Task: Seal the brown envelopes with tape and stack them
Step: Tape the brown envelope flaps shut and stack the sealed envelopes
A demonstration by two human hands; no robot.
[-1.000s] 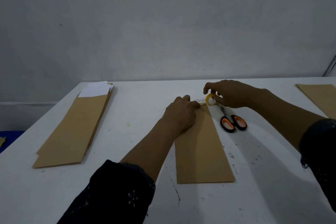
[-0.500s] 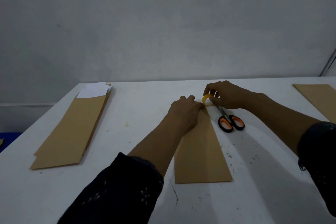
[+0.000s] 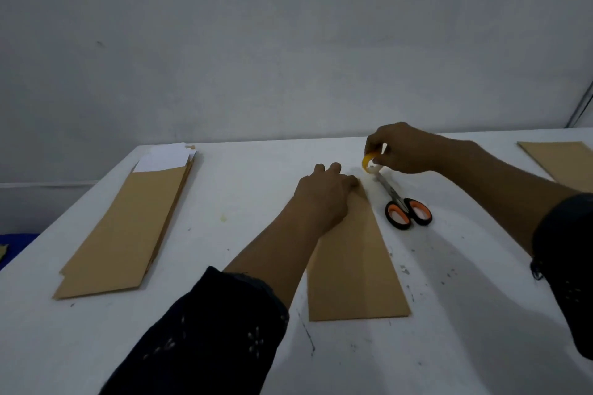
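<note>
We are taping the brown envelope (image 3: 353, 253) at the worktop's (image 3: 250, 189) middle: our left hand (image 3: 324, 194) presses its far end flat, our right hand (image 3: 401, 151) pinches the tape roll (image 3: 369, 162). Next, probably cut with the scissors (image 3: 405, 207).

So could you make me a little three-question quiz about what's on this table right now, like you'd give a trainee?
1. True or false: the scissors lie to the right of the middle envelope.
2. What does the right hand hold? A) a pen B) the tape roll C) a stapler
3. Fill in: the left hand rests on the far end of the middle ____.

Key: 1 true; 2 B; 3 envelope.
</note>
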